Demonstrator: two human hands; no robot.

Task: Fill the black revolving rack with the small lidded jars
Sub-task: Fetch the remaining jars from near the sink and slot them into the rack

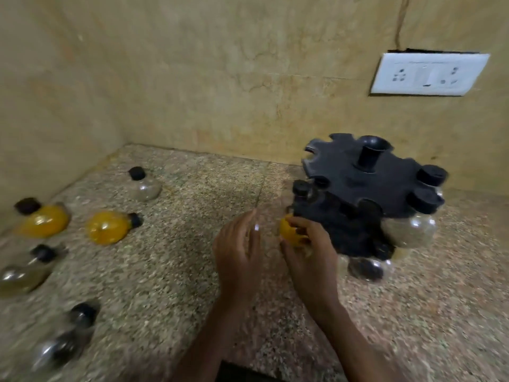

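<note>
Right fingers (298, 226) gripping yellow jar (289, 234) against black rack (366, 186), left fingers (249, 227) relaxed, spare jars (107, 227) left.

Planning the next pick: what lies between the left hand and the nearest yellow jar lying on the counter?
In the head view, only bare speckled stone counter separates the left hand from the yellow-filled, black-lidded jar.

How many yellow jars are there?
3 yellow jars: one far left by the wall, one lying beside it on the counter, one held in the right hand at the rack. The rack may hide more.
</note>
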